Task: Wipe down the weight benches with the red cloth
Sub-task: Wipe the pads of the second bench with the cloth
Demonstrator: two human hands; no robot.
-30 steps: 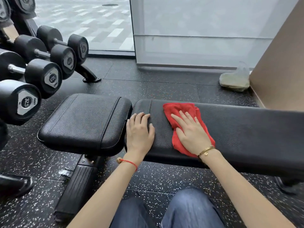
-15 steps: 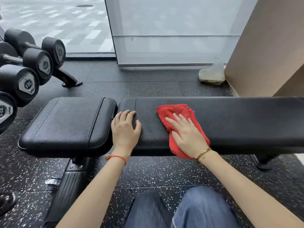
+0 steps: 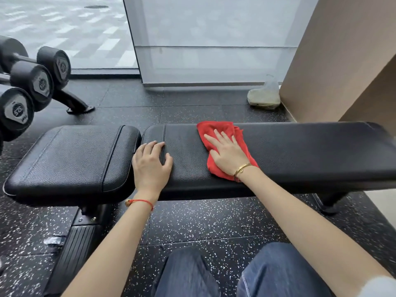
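The red cloth [image 3: 222, 146] is spread crumpled on the long back pad [image 3: 300, 151] of the weight bench, left of its middle; it is pressed flat under the right hand [image 3: 229, 153], fingers straight and slightly spread, presumably so that pressure is carried across the leather; the left hand [image 3: 151, 163] is rested on the pad's left end, fingers loosely bent, nothing held, seemingly as a brace; the seat pad [image 3: 72, 159] lies further left; dumbbells [image 3: 32, 82] are racked at far left.

One weight bench [image 3: 300, 151] with two pads, one red cloth [image 3: 222, 133], two hands, perhaps three dumbbells [image 3: 32, 82] at upper left, one bag [image 3: 264, 97].
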